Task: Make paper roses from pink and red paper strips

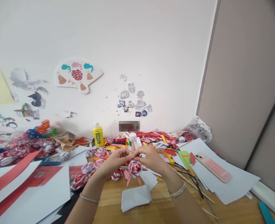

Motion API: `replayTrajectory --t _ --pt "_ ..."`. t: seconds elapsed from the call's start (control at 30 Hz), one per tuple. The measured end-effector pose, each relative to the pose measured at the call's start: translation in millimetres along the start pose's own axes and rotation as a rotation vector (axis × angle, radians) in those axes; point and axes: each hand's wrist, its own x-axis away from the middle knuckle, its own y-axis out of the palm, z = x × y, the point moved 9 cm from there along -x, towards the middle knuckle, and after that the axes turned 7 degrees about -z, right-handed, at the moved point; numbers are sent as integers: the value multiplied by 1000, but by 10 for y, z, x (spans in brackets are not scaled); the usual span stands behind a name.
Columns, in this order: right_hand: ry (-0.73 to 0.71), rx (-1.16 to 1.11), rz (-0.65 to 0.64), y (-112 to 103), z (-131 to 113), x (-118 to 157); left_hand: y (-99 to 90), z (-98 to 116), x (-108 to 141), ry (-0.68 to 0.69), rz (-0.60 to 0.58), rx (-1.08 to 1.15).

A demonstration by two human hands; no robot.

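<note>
Pinching a folded-paper rose [135, 168] by its edge, left hand [118, 158] and right hand [148, 158], nearly closed, meet above the desk [111, 210]. Squeezing too hard could crush it.

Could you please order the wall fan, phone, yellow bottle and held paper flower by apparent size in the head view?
1. Wall fan
2. Phone
3. Yellow bottle and held paper flower: too alike to rank

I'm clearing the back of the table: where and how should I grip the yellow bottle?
Probably around the upper body of the yellow bottle, below its white cap, coming from the front and above: it stands upright, with the wall behind and paper flowers low in front.
</note>
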Motion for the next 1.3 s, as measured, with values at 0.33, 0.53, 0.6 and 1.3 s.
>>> replayTrajectory --t 0.33,0.53,0.6,1.3 --pt "-134 96 -65 5 -160 20 -68 120 6 21 106 -130" --pt "-6 46 -70 -9 -105 21 -61 155 8 13 149 -144" --pt "-13 47 -69 6 -104 13 -71 141 8 14 165 -137" --pt "-34 43 -40 3 -109 3 -91 260 45 54 259 -171"
